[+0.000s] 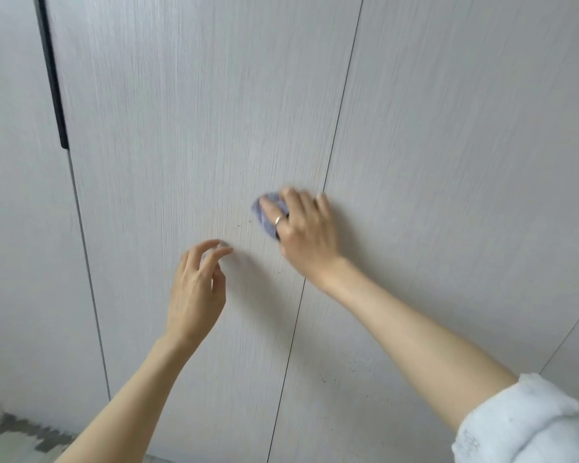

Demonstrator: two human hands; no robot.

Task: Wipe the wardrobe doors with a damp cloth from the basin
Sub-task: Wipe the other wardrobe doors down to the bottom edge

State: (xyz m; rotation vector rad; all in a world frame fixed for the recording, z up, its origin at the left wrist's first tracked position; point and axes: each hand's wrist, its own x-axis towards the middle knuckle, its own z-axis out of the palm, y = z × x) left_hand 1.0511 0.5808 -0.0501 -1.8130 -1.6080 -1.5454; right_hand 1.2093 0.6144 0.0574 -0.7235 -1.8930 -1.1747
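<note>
- Wiping step in hand: right hand [301, 225] presses small purple-grey cloth [268, 212] flat against middle wardrobe door [188, 128], fingers spread and fairly straight over it, ring on one finger.
- Cloth at roughly 3 o'clock on that door, just beside the seam [341, 95] to the next door; right edge of the hand crosses the seam.
- Left hand [198, 285] at 7 o'clock from the cloth, empty, fingers loosely curled, fingertips near or touching the panel; cannot tell which.
- Hands apart, not touching each other.
- Small dark specks [239, 225] at 9 o'clock from the cloth, more low on the right door [465, 162].
- Next move, judged: sweep cloth toward the specks with steady pressure, then cover the unwiped panel.
- Counts: one cloth, two hands, three door panels in view, one dark handle strip [52, 78] at 10 o'clock, one white rolled sleeve [522, 422].
- Basin not in view.
</note>
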